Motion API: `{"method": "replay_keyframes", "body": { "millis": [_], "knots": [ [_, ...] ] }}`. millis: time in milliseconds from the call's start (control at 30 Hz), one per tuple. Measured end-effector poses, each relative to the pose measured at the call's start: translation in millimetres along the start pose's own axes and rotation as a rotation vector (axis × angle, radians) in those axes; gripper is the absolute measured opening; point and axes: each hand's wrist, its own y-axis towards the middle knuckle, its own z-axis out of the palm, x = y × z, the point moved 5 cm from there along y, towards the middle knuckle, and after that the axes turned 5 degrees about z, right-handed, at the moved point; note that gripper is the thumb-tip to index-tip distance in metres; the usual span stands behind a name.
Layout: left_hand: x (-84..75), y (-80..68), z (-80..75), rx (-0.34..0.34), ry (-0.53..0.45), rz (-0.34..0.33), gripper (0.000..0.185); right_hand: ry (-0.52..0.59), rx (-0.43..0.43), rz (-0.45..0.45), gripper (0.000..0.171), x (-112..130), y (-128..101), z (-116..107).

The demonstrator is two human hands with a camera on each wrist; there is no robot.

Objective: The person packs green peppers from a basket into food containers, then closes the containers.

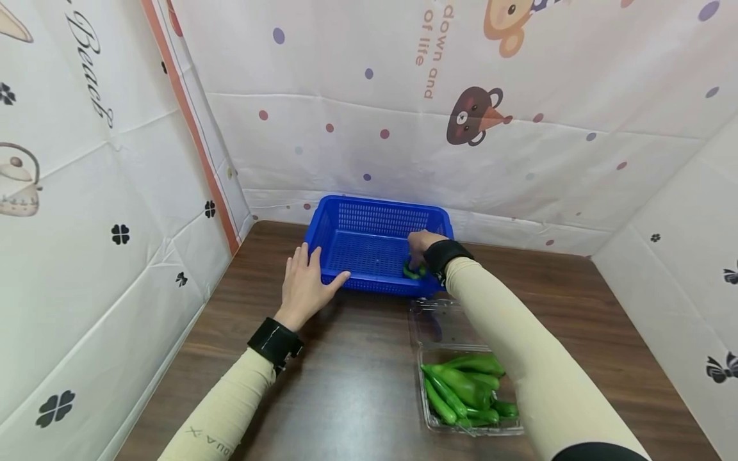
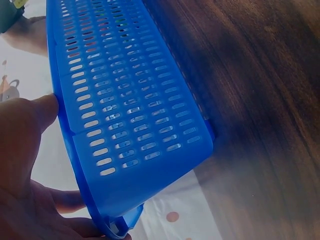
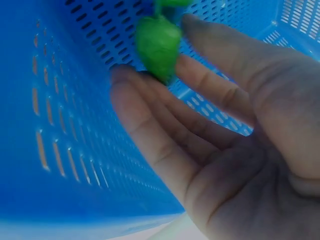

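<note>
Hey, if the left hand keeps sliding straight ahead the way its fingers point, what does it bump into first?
Probably the blue basket. The left hand lies flat on the table, its thumb already at the basket's near wall. The fingers point along the basket's left side, so beyond it they might meet the back curtain; depth is unclear.

Basket [image 1: 369, 246] behind pepper tray [image 1: 469, 390], on table [image 1: 357, 378].

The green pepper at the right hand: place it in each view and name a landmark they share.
Head: pepper in the basket's near right corner, under the right hand.
Left wrist: not in it; only the basket's slotted wall, the left hand and the table.
Right wrist: pepper at top centre, at the fingertips, inside the basket.
Shared landmark: the blue basket.
</note>
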Motion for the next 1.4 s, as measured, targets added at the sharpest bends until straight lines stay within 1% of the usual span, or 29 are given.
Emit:
{"method": "replay_keyframes", "body": {
  "millis": [133,233,300,367,500,567,733,900,1000,1100,1200,1267,1400],
  "knots": [
    [0.4,0.1,0.7,-0.005,0.005,0.002,0.094,0.028,-0.039,-0.001,0.043,1,-4,-1],
    [0.4,-0.1,0.9,-0.004,0.007,0.001,0.093,0.026,-0.044,-0.003,0.057,2,-7,-1],
    [-0.1,-0.5,0.6,-0.002,0.005,0.001,0.093,0.007,-0.039,-0.004,0.062,2,-10,-1],
    [-0.4,-0.6,0.2,-0.004,0.005,0.004,0.093,-0.022,-0.032,-0.01,0.063,2,-12,-1],
    [-0.7,-0.8,-0.1,-0.006,0.004,0.006,0.093,-0.082,-0.025,-0.037,0.058,1,-17,-4],
    [-0.5,-1.0,-0.1,-0.004,0.003,0.003,0.093,-0.106,-0.017,-0.05,0.051,0,-19,-5],
    [-0.3,-1.5,-0.5,-0.003,-0.001,-0.002,0.093,-0.127,0.019,-0.067,0.037,1,-22,-4],
    [-0.1,-1.2,-0.3,-0.005,-0.005,0.0,0.093,-0.078,0.014,-0.097,0.026,3,-25,-4],
    [-0.4,-1.0,0.2,-0.005,-0.002,0.001,0.094,-0.003,0.01,-0.111,0.021,4,-29,-4],
    [0.0,-1.1,0.6,-0.007,-0.005,-0.001,0.094,0.098,0.008,-0.122,0.017,5,-38,-5],
    [-0.5,-1.8,-0.2,-0.006,-0.008,-0.001,0.094,0.149,-0.007,-0.163,0.016,7,-46,-8],
    [-0.6,-2.3,-0.6,-0.006,-0.008,0.002,0.094,0.162,-0.021,-0.204,0.017,9,-50,-10],
    [-0.4,-2.7,-0.4,-0.011,-0.008,0.002,0.094,0.148,-0.058,-0.286,0.016,10,-55,-15]
  ]
}}
